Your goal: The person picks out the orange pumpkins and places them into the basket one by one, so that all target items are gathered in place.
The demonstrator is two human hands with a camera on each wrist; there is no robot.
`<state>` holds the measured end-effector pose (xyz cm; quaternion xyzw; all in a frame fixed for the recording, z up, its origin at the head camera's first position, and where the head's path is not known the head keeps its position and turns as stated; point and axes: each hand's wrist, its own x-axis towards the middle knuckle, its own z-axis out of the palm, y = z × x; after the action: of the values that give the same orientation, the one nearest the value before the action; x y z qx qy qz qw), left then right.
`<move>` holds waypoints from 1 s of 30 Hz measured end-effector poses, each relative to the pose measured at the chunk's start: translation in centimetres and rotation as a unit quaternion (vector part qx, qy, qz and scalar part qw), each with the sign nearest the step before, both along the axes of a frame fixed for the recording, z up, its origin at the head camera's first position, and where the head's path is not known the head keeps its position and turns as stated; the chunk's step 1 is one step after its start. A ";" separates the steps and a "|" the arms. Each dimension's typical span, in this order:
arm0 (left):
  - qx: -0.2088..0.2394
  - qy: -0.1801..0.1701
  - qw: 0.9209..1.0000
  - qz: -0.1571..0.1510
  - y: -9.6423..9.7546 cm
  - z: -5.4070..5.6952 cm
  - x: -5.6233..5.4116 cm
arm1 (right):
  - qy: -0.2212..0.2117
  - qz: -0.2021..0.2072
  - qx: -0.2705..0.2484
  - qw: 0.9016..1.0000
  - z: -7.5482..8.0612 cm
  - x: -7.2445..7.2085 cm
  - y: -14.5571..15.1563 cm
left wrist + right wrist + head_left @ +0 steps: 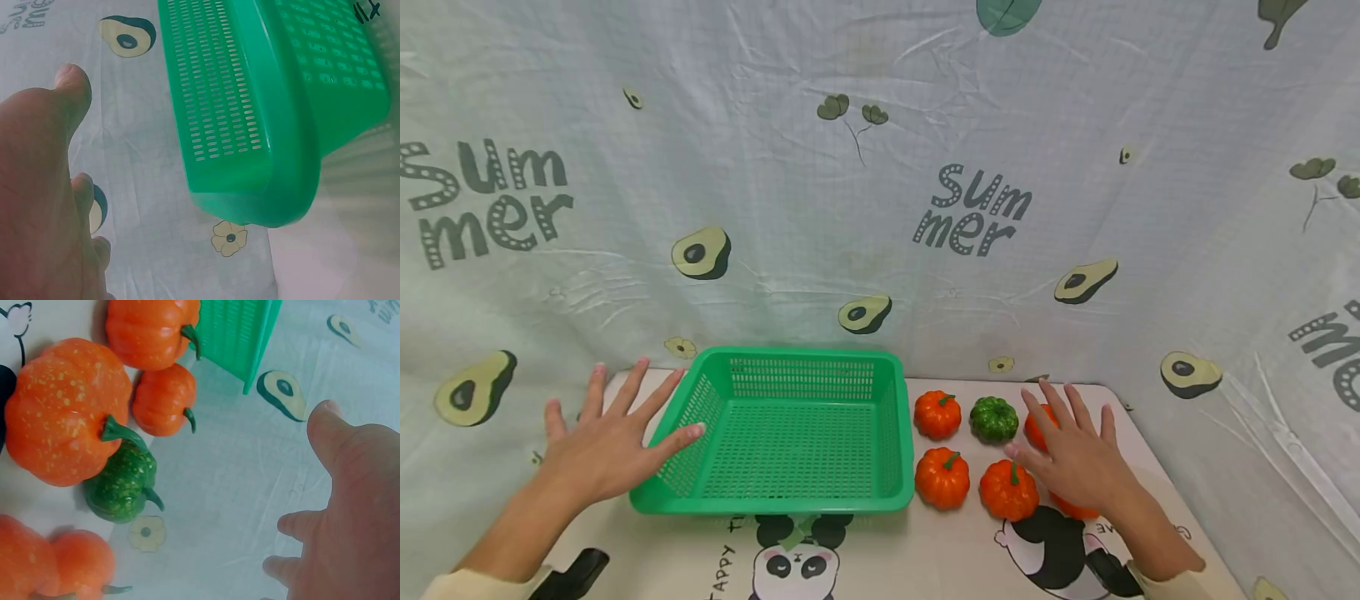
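My left hand [602,450] is spread with straight fingers beside the left rim of a green plastic basket [775,506]; its thumb overlaps that rim in the head view. Nothing lies inside the basket. My right hand [1078,458], fingers also spread, hovers over the right-hand pumpkins and holds nothing. Partly hidden beneath it are an orange pumpkin [1037,429] at the back and another orange pumpkin [1075,507] in front. Left of this hand sit a green pumpkin [994,419] and three orange pumpkins, one a speckled pumpkin [65,412] in the right wrist view.
The white tabletop [880,558] carries panda drawings [795,567]. A pale cloth [880,208] printed with avocados and lettering hangs directly behind the table and along its sides. The basket stands left of the pumpkins, close to the nearest ones.
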<state>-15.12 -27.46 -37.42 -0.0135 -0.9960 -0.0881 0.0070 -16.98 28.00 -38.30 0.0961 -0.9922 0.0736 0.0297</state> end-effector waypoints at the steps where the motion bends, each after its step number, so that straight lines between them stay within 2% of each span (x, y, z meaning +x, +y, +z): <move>1: -0.001 0.000 1.000 0.000 0.0 0.0 0.0 | -0.001 0.000 -0.001 1.000 -0.1 0.0 0.1; 19: 0.011 -0.004 1.000 0.003 -0.3 -0.3 0.3 | -0.008 0.000 -0.007 1.000 -1.0 0.2 1.1; 30: 0.000 0.009 1.000 -0.007 -0.8 -1.2 0.4 | -0.009 0.000 -0.011 1.000 -1.8 0.1 1.6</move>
<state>-14.72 -28.30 -38.61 -0.0211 -0.9958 -0.0878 0.0155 -16.88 29.58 -40.09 0.0948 -0.9916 0.0849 0.0222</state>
